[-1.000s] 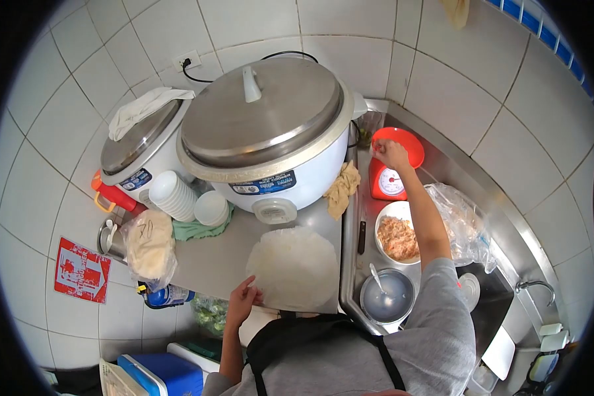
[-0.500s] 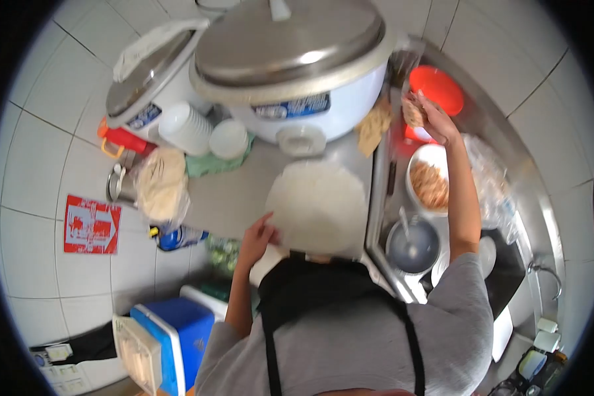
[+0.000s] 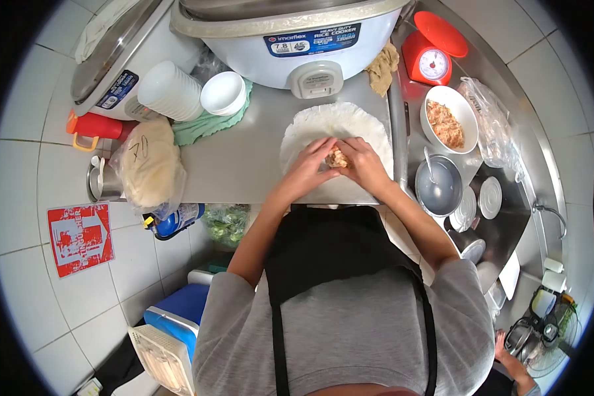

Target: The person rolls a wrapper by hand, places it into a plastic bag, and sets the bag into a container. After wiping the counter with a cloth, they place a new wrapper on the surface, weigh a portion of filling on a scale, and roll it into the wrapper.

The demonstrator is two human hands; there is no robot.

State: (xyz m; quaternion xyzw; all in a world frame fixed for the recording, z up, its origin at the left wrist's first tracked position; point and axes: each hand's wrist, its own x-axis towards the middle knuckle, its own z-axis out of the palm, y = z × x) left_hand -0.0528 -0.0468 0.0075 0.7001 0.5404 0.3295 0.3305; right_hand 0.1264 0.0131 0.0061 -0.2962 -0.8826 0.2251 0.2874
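Note:
A round white wrapper sheet (image 3: 307,125) lies flat on the steel counter below the large rice cooker. On it, a clump of orange-brown filling (image 3: 337,158) sits between my two hands. My left hand (image 3: 308,165) curls around the clump's left side, fingertips at its edge. From the right, my right hand (image 3: 365,165) closes round the same clump, its fingers touching it. The palms hide part of the filling. More filling lies in a white bowl (image 3: 470,119) to the right.
Behind the sheet stands a large rice cooker (image 3: 257,59). Stacked white bowls (image 3: 171,92) and a bagged pale item (image 3: 150,165) are on the left. On the right are a red scale (image 3: 429,63) and a metal bowl (image 3: 438,186). Another person's hand (image 3: 501,344) shows at lower right.
My right hand has come from the red scale to the sheet, with the filling. My left hand has moved from the sheet's left edge to its middle. The view has shifted.

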